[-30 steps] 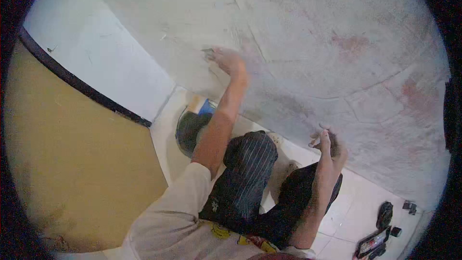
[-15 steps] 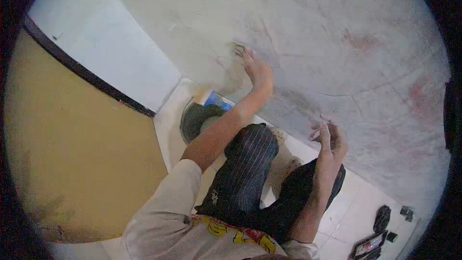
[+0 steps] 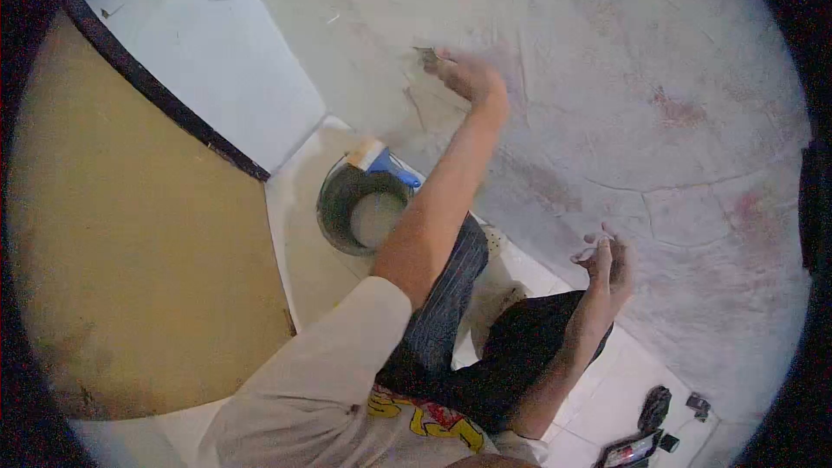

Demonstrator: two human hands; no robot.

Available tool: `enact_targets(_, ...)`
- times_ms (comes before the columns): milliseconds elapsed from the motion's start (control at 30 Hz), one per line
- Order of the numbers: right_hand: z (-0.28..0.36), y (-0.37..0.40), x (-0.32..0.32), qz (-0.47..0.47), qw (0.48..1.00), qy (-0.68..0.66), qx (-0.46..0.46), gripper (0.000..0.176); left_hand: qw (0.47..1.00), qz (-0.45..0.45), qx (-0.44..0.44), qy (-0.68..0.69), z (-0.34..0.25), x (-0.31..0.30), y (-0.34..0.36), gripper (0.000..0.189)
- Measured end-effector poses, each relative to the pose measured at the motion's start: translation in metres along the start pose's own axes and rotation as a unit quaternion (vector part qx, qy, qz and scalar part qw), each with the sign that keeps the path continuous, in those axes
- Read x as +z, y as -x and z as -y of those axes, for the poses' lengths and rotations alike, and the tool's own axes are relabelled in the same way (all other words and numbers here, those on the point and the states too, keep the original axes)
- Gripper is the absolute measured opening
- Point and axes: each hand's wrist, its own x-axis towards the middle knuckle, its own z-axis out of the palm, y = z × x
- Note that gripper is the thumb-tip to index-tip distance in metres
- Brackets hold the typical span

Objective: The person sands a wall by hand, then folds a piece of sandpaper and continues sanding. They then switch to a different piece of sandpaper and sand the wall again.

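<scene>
My left hand (image 3: pixel 472 78) reaches up against the grey, patchy wall (image 3: pixel 572 139). Its fingers are closed on a small, flat greenish-grey piece (image 3: pixel 426 59) that touches or nearly touches the wall; its exact kind is blurred. Lower down, my right hand (image 3: pixel 611 264) is raised near the wall above my knee, fingers curled toward the thumb. Whether anything lies between those fingertips cannot be made out. Below my left forearm stands a dark bucket (image 3: pixel 336 212) with pale contents, and a wide brush (image 3: pixel 381 160) with a blue handle rests across its rim.
A white panel (image 3: pixel 199 52) meets the wall at the left, above a dark strip (image 3: pixel 165 87) and a tan surface (image 3: pixel 147 234). My bent knees are close to the wall on white floor tiles (image 3: pixel 598 381). Several dark small items (image 3: pixel 656 407) lie at lower right.
My left hand has moved up along the wall with the small piece, its arm stretching further. More of the bucket and brush shows. My right hand stays curled, nearly in place.
</scene>
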Motion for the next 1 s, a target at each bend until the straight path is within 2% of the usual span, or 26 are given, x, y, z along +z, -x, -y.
enact_targets(100,0.005,0.002,0.006,-0.016,1.000,-0.004,-0.002,0.029,0.970,0.050,-0.213,-0.103,-0.291,-0.053,0.020,0.061)
enact_targets(133,0.004,0.001,0.007,-0.008,1.000,0.006,-0.006,0.029,0.971,0.053,-0.208,-0.103,-0.266,-0.051,0.016,0.061)
enact_targets(167,0.002,0.000,0.010,-0.006,1.000,0.001,-0.006,0.029,0.981,0.055,-0.155,-0.108,-0.213,-0.049,0.010,0.061)
enact_targets(200,0.000,-0.001,0.011,-0.001,1.000,-0.009,-0.006,0.030,0.987,0.057,-0.102,-0.112,-0.186,-0.048,0.007,0.061)
enact_targets(267,-0.002,0.002,0.002,0.003,1.000,-0.008,-0.001,0.030,0.984,0.024,-0.143,-0.103,-0.198,-0.057,0.007,0.062)
enact_targets(333,-0.002,0.000,0.001,0.007,1.000,0.011,-0.008,0.032,0.981,-0.002,-0.174,-0.086,-0.241,-0.052,0.008,0.064)
enact_targets(400,0.008,0.003,0.008,-0.006,1.000,0.005,0.008,0.032,0.969,0.101,-0.222,-0.033,-0.306,-0.069,0.032,0.066)
enact_targets(433,0.011,0.003,0.011,-0.012,1.000,0.003,0.024,0.032,0.969,0.101,-0.221,-0.036,-0.294,-0.059,0.028,0.066)
enact_targets(500,0.006,0.000,0.006,-0.006,1.000,0.001,0.023,0.032,0.973,-0.059,-0.104,-0.197,-0.244,-0.033,0.029,0.067)
enact_targets(533,0.004,0.001,0.003,-0.001,1.000,0.004,0.022,0.033,0.972,-0.060,-0.109,-0.200,-0.223,-0.050,0.029,0.067)
enact_targets(567,0.004,0.001,0.003,-0.003,1.000,0.007,0.024,0.033,0.973,0.077,-0.173,-0.133,-0.204,-0.069,0.022,0.065)
enact_targets(600,0.002,0.001,0.003,-0.008,1.000,-0.009,0.017,0.034,0.948,0.212,-0.228,-0.059,-0.214,-0.076,0.015,0.063)
enact_targets(633,-0.002,-0.001,0.002,-0.010,1.000,-0.025,0.014,0.034,0.948,0.215,-0.227,-0.061,-0.227,-0.071,0.029,0.063)
enact_targets(667,-0.004,-0.004,-0.001,-0.013,0.999,-0.030,0.015,0.034,0.954,0.146,-0.255,-0.058,-0.289,-0.064,0.043,0.059)
enact_targets(700,-0.006,-0.006,-0.004,0.003,0.999,-0.025,0.026,0.035,0.955,0.075,-0.282,-0.057,-0.325,-0.061,0.052,0.056)
enact_targets(767,-0.005,-0.007,-0.005,0.023,0.999,-0.017,0.041,0.035,0.961,0.061,-0.260,-0.067,-0.304,-0.058,0.050,0.055)
enact_targets(867,-0.004,-0.005,-0.013,0.002,0.999,0.010,0.042,0.034,0.976,0.024,-0.204,-0.078,-0.238,-0.049,0.052,0.051)
enact_targets(900,-0.005,-0.005,-0.016,-0.001,0.999,0.008,0.040,0.034,0.980,0.015,-0.183,-0.079,-0.237,-0.045,0.052,0.050)
enact_targets(1000,-0.007,-0.007,-0.014,-0.002,0.999,-0.009,0.038,0.035,0.965,0.082,-0.242,-0.054,-0.270,-0.062,0.070,0.054)
